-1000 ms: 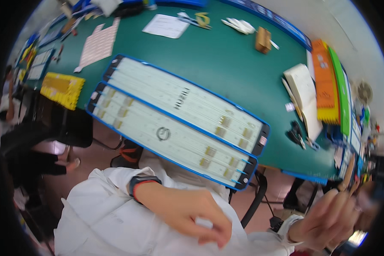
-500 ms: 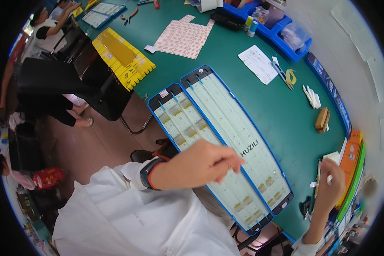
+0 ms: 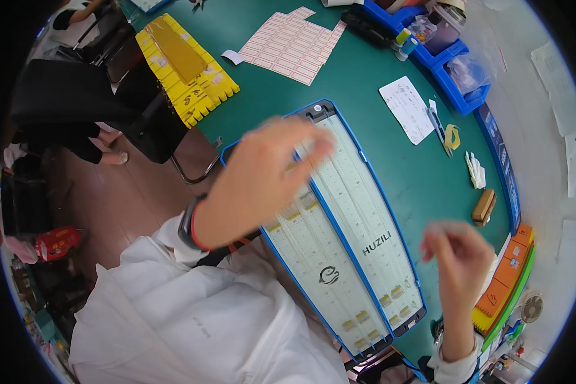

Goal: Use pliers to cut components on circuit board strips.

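Observation:
Before me lies a long, hinged, flat case with blue edges and black ends, opened into two pale panels. Small yellowish pieces sit in rows near the panels' ends. My left hand, blurred, hovers over the far end of the left panel and hides part of it. Its fingers are bent together; whatever they may hold cannot be made out. To the right of the case, above the green table, my right hand has its thumb and fingers drawn together. Anything between them is too small or smeared to name.
Beyond the case are a yellow notched board and a label sheet. Along the right lie a written paper, scissors, yellow tape, a wooden block and orange boards. Blue bins stand behind.
My left hand has moved from the middle of the case to its far end, uncovering the dark mark on the left panel. My right hand has shifted left, nearer the case. The view has shifted too.

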Action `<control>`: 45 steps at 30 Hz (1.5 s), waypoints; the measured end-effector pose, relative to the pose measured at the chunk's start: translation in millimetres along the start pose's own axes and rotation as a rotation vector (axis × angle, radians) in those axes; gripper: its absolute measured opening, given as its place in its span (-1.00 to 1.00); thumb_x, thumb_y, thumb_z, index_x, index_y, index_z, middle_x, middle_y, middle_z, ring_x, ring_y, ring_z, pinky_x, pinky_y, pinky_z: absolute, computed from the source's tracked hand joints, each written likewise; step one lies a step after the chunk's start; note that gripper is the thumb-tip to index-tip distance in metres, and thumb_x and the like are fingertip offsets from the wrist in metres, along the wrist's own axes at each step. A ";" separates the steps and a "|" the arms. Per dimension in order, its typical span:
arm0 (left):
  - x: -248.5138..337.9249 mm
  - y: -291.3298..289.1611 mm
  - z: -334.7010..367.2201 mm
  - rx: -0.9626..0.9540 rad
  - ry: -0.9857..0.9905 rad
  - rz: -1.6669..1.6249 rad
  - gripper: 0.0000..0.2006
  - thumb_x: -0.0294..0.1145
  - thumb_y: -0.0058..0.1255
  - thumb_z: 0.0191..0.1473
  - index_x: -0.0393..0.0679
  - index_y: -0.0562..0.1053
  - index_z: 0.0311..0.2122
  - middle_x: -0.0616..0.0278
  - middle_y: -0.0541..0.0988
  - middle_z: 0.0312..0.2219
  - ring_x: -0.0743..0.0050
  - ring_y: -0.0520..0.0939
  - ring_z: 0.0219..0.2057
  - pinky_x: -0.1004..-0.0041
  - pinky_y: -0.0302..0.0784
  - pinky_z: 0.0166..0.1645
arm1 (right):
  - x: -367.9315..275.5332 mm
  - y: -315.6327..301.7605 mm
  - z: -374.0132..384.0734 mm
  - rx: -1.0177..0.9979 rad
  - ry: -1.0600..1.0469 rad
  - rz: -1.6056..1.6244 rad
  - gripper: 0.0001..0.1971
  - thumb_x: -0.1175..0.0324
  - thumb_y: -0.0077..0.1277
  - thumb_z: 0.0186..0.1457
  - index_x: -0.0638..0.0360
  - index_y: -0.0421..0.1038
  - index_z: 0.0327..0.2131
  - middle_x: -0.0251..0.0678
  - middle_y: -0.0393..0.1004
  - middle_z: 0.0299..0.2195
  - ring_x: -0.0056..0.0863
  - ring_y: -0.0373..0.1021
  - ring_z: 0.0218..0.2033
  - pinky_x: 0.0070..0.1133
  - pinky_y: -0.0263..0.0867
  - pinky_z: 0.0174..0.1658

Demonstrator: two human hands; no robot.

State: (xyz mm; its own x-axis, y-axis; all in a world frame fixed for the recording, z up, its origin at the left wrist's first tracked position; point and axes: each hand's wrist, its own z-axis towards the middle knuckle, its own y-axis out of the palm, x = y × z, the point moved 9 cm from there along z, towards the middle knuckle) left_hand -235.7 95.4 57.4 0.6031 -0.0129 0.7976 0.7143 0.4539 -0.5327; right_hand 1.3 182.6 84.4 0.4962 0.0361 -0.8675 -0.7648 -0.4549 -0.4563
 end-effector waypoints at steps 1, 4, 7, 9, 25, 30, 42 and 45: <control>-11.5 -3.7 9.6 0.081 0.081 0.227 -0.70 -0.34 -0.05 0.13 -0.28 0.43 -0.07 -0.04 0.50 -0.14 0.13 0.49 -0.09 0.38 0.35 0.01 | 4.0 5.8 16.6 0.000 0.019 0.029 -0.88 0.48 0.12 0.02 0.36 0.52 -0.37 -0.27 0.53 -0.52 -0.63 0.44 -0.51 -0.72 0.32 -0.48; -45.3 -0.1 12.5 0.097 0.011 0.278 -0.60 -0.28 -0.07 0.15 -0.30 0.33 0.04 -0.06 0.44 -0.06 0.07 0.39 0.01 0.33 0.26 0.10 | 16.3 47.1 63.8 -0.071 0.028 0.146 -0.79 0.37 0.15 0.03 0.39 0.52 -0.36 -0.26 0.52 -0.49 -0.63 0.43 -0.52 -0.71 0.36 -0.46; -50.7 19.6 9.6 -0.017 -0.049 0.160 -0.54 -0.24 -0.08 0.16 -0.31 0.28 0.08 -0.07 0.41 -0.03 0.03 0.35 0.03 0.30 0.24 0.12 | 20.6 84.7 86.8 -0.112 0.021 0.136 -0.78 0.35 0.15 0.02 0.37 0.53 -0.36 -0.29 0.52 -0.51 -0.64 0.43 -0.52 -0.71 0.37 -0.44; -46.7 22.0 5.0 -0.034 -0.022 0.102 -0.53 -0.23 -0.06 0.14 -0.29 0.27 0.09 -0.07 0.39 -0.01 0.01 0.33 0.05 0.27 0.24 0.12 | 20.6 101.9 98.2 -0.133 0.026 0.132 -0.78 0.35 0.15 0.02 0.37 0.53 -0.36 -0.31 0.52 -0.52 -0.65 0.42 -0.53 -0.72 0.36 -0.45; -51.4 22.7 2.7 -0.064 -0.031 0.083 -0.51 -0.34 0.03 0.07 -0.31 0.28 0.09 -0.04 0.42 -0.04 0.04 0.35 0.01 0.28 0.26 0.10 | 25.0 121.8 118.3 -0.137 0.063 0.117 -0.75 0.30 0.18 0.02 0.35 0.54 -0.34 -0.35 0.50 -0.56 -0.70 0.38 -0.59 -0.74 0.31 -0.53; -50.7 22.7 2.8 -0.057 -0.036 0.092 -0.51 -0.35 0.04 0.06 -0.32 0.28 0.09 -0.05 0.43 -0.04 0.04 0.36 0.02 0.29 0.27 0.10 | 28.3 122.7 122.5 -0.170 0.083 0.095 -0.74 0.30 0.18 0.01 0.35 0.54 -0.34 -0.35 0.50 -0.56 -0.71 0.37 -0.60 -0.75 0.30 -0.53; -47.1 22.6 3.5 -0.054 -0.030 0.132 -0.49 -0.33 0.06 0.05 -0.33 0.28 0.09 -0.05 0.44 -0.06 0.05 0.37 0.01 0.29 0.28 0.08 | 27.9 124.3 122.3 -0.205 0.068 0.111 -0.75 0.30 0.17 0.02 0.35 0.54 -0.36 -0.38 0.49 -0.58 -0.73 0.35 -0.60 -0.76 0.28 -0.52; -45.7 22.1 3.3 -0.047 -0.033 0.132 -0.47 -0.32 0.08 0.04 -0.33 0.28 0.09 -0.04 0.42 -0.05 0.04 0.35 0.02 0.29 0.25 0.11 | 25.5 123.1 119.9 -0.205 0.078 0.067 -0.76 0.31 0.18 0.00 0.35 0.54 -0.37 -0.38 0.49 -0.58 -0.74 0.35 -0.61 -0.76 0.27 -0.53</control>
State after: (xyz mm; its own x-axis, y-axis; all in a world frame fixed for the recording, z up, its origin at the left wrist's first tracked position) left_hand -248.6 109.0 10.1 0.6811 0.0737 0.7285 0.6461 0.4075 -0.6453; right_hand -129.5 234.2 -17.6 0.4835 -0.0650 -0.8729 -0.7013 -0.6255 -0.3419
